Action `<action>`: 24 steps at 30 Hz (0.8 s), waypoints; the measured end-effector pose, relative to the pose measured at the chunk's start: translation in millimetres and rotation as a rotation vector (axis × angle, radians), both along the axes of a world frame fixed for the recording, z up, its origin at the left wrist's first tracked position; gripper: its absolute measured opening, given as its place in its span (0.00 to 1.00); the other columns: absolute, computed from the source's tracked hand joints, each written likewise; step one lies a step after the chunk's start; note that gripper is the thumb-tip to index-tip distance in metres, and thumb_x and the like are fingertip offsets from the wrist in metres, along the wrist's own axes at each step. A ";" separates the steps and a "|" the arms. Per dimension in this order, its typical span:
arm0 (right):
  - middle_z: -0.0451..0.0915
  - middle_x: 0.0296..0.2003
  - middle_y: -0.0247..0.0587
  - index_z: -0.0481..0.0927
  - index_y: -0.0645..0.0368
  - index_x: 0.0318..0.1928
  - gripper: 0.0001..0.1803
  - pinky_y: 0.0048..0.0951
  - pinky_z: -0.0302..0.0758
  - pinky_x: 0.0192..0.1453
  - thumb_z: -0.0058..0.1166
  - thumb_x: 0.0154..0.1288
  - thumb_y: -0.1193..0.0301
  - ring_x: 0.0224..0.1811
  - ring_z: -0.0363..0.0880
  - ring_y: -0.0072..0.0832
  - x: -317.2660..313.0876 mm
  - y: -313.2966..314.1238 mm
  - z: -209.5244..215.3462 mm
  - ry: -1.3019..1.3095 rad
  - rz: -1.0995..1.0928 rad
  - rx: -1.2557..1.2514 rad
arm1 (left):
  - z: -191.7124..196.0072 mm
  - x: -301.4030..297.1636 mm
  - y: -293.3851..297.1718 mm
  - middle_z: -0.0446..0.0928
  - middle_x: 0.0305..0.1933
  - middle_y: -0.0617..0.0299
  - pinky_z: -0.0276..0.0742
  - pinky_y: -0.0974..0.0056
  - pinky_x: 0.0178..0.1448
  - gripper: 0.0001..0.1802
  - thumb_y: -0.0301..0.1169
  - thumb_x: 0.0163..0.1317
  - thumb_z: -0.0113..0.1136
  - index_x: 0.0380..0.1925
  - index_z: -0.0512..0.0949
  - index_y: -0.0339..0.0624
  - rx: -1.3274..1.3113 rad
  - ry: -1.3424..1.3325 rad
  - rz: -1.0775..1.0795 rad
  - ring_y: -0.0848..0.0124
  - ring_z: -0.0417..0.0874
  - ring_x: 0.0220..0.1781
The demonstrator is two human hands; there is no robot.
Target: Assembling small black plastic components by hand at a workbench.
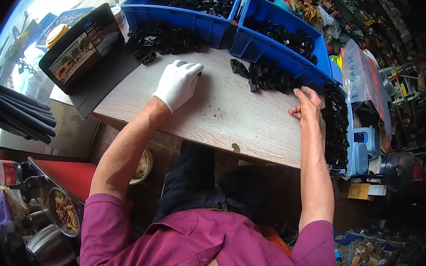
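My left hand (176, 85), in a white knitted glove, rests over the middle-left of the table (254, 121) with its fingers curled in. A tiny dark bit shows at its fingertips; what it is stays hidden. Beyond it lies a heap of small black plastic parts (165, 40). My bare right hand (307, 106) hovers at the table's right side, fingers loosely bent and apart, nothing visible in them. Just left of and beyond it is a second pile of black plastic parts (266, 78).
Two blue bins (177, 18) (281, 50) of black parts line the table's far side. Another bin of black parts (337, 128) stands by my right forearm. A tablet in a dark case (80, 53) leans at the left. A bowl of food (64, 212) sits lower left.
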State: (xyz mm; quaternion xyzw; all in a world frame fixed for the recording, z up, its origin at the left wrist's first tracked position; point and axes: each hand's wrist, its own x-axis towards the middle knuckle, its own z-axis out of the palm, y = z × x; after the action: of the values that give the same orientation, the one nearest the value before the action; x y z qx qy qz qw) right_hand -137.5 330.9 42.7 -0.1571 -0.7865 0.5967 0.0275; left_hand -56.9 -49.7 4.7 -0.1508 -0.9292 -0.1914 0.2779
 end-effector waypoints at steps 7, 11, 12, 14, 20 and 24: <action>0.73 0.19 0.32 0.83 0.60 0.52 0.21 0.32 0.83 0.23 0.70 0.61 0.65 0.14 0.71 0.21 -11.9 -21.8 -10.6 0.046 0.032 0.179 | 1.8 0.4 5.2 0.85 0.38 0.51 0.80 0.50 0.48 0.10 0.25 0.64 0.61 0.45 0.83 0.39 -0.018 -0.024 0.034 0.49 0.83 0.44; 0.75 0.20 0.32 0.83 0.60 0.43 0.16 0.31 0.83 0.22 0.71 0.60 0.66 0.12 0.70 0.20 -8.3 -13.4 -13.9 0.018 0.051 0.097 | -6.5 -4.4 2.5 0.84 0.34 0.51 0.79 0.50 0.46 0.05 0.28 0.65 0.62 0.39 0.82 0.41 -0.015 0.033 0.049 0.49 0.82 0.41; 0.77 0.20 0.33 0.82 0.61 0.40 0.14 0.31 0.82 0.21 0.71 0.59 0.67 0.11 0.69 0.20 -4.0 -13.2 -12.3 -0.011 0.060 0.035 | -9.2 -5.0 0.9 0.83 0.32 0.52 0.79 0.50 0.45 0.04 0.29 0.65 0.61 0.35 0.81 0.41 -0.015 0.055 0.063 0.49 0.82 0.39; 0.76 0.19 0.32 0.82 0.60 0.37 0.12 0.31 0.82 0.21 0.71 0.59 0.67 0.11 0.69 0.20 6.8 -13.2 -10.9 -0.056 0.068 0.049 | -13.7 -7.2 -2.1 0.83 0.34 0.52 0.79 0.50 0.46 0.05 0.30 0.65 0.62 0.33 0.81 0.41 0.024 0.112 0.078 0.49 0.82 0.40; 0.76 0.19 0.32 0.80 0.59 0.38 0.14 0.30 0.82 0.20 0.72 0.61 0.66 0.10 0.69 0.19 36.4 -16.2 -11.1 -0.107 0.098 0.025 | -19.2 -15.8 -13.3 0.84 0.38 0.50 0.79 0.51 0.49 0.10 0.34 0.68 0.63 0.34 0.87 0.40 0.186 0.077 0.207 0.48 0.84 0.41; 0.73 0.18 0.29 0.79 0.58 0.42 0.15 0.29 0.82 0.21 0.70 0.63 0.65 0.12 0.70 0.19 53.0 -24.0 -5.0 -0.123 0.130 -0.008 | -13.3 -13.3 -21.3 0.85 0.40 0.49 0.81 0.53 0.50 0.11 0.35 0.70 0.61 0.39 0.87 0.39 0.246 -0.022 0.235 0.49 0.85 0.44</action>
State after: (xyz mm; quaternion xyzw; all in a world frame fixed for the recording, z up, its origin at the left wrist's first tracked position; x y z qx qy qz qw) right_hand -84.5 306.9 37.7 -0.1421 -0.7928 0.5895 -0.0605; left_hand -70.2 -71.0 -8.5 -0.0040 -0.9130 -0.2713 0.3046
